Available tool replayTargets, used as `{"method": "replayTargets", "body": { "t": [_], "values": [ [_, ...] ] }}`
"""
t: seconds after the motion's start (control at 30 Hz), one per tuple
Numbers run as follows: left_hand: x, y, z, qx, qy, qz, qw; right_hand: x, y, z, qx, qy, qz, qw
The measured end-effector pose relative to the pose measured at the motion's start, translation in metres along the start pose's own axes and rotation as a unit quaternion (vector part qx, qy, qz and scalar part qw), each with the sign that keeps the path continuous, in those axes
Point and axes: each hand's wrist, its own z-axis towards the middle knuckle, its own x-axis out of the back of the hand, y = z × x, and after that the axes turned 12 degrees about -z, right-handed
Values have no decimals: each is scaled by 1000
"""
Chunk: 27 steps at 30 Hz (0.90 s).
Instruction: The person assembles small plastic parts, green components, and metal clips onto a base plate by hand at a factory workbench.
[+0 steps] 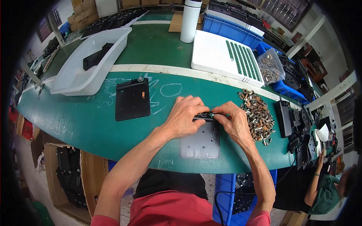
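Observation:
My left hand is closed on the left end of a black plastic clip strip, fingers bent over it. From the other side my right hand pinches a small green piece against that strip; fingertips partly hide it. Below the strip and joined to it or under it, I cannot tell which, a clear grey plate lies flat near the table's front edge. To the left rests a black clipboard-like plate with a round metal piece at its top. A heap of small metal-and-brown parts lies right of my right hand.
A white foam tray with rows of green pieces stands beyond my hands, beside a white bottle. A white tub is far left. A plastic bag, a black box and a person are at right.

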Motion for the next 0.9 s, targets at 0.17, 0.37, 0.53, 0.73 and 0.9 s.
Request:
{"method": "replayTargets", "body": {
  "t": [0.17, 0.37, 0.53, 0.73, 0.9],
  "values": [
    [0, 1, 0, -4, 5, 1, 1000, -5, -2, 1, -13, 21, 6, 1000],
    [-1, 1, 1, -15, 12, -2, 1000, -9, -7, -2, -39, 38, -8, 998],
    [2, 1, -2, -6, 7, 1, 1000, 4, 10, 8, -33, 70, -4, 997],
    [0, 1, 0, 3, 1, -3, 1000, 33, 65, 47, -87, 101, -175, 975],
    [0, 2, 0, 1, 2, -2, 1000, 22, 94, 63, -30, 69, -299, 951]
  ]
}}
